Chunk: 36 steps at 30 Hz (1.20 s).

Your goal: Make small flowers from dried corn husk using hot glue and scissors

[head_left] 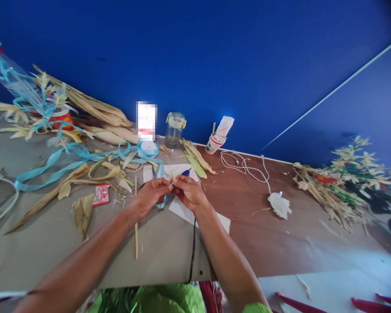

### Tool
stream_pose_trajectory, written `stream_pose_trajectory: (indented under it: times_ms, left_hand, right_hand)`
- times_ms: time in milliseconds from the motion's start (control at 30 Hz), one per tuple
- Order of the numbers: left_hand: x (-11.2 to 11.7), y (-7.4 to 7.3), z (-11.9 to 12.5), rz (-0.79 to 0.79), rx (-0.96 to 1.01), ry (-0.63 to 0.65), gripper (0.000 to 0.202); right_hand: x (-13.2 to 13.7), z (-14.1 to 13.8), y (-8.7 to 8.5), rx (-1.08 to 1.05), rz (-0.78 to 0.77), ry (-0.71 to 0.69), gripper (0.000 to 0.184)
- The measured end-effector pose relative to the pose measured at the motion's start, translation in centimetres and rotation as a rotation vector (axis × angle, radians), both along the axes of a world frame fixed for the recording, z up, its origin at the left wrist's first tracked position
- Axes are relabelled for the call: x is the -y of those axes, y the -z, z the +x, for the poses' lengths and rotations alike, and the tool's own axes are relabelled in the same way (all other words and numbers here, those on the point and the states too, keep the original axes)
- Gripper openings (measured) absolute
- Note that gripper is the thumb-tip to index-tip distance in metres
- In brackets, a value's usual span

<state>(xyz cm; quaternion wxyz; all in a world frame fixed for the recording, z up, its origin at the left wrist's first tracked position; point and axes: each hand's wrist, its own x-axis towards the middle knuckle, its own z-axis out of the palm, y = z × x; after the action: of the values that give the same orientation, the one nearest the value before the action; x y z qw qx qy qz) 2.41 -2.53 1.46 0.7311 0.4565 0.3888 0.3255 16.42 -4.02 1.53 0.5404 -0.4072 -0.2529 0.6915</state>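
Nearer the person than the ribbon roll point(148, 149) and to its right, the left hand point(157, 191) and right hand point(189, 191) meet above the bench point(169, 256), each grip narrow, pinching a small pale piece point(171, 182) between the fingertips (too small to make out clearly). A lidded jar point(174, 132) stands behind the ribbon roll to its right; a pink packet point(101, 194) lies nearer, to its left.

Table point(167, 261) (grey left, brown right) with husks point(83, 213), blue ribbon point(32, 187), red packet point(101, 194).
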Motion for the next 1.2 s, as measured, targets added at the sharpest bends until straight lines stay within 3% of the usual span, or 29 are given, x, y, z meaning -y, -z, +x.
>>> stream_pose_trajectory:
  times_ms: [300, 600, 800, 1067, 1200]
  left_hand:
    - [0.01, 0.02, 0.10, 0.015, -0.004, -0.020, 0.024]
    - [-0.24, -0.21, -0.24, -0.144, 0.098, 0.028, 0.025]
    - [-0.13, 0.21, -0.10, 0.001, -0.068, -0.014, 0.023]
    - [0.05, 0.32, -0.07, 0.251, -0.264, -0.012, 0.013]
    - [0.03, -0.03, -0.18, 0.135, -0.174, 0.007, 0.017]
  right_hand:
    - [-0.16, -0.03, 0.11, -0.038, -0.020, 0.055, 0.026]
    - [-0.01, 0.05, -0.18, -0.056, 0.011, 0.000, 0.025]
    - [-0.11, -0.16, 0.29, 0.075, 0.008, 0.080, 0.026]
    - [-0.03, -0.56, 0.20, 0.131, 0.027, 0.086, 0.028]
    - [0.16, -0.23, -0.09, 0.119, 0.039, 0.005, 0.027]
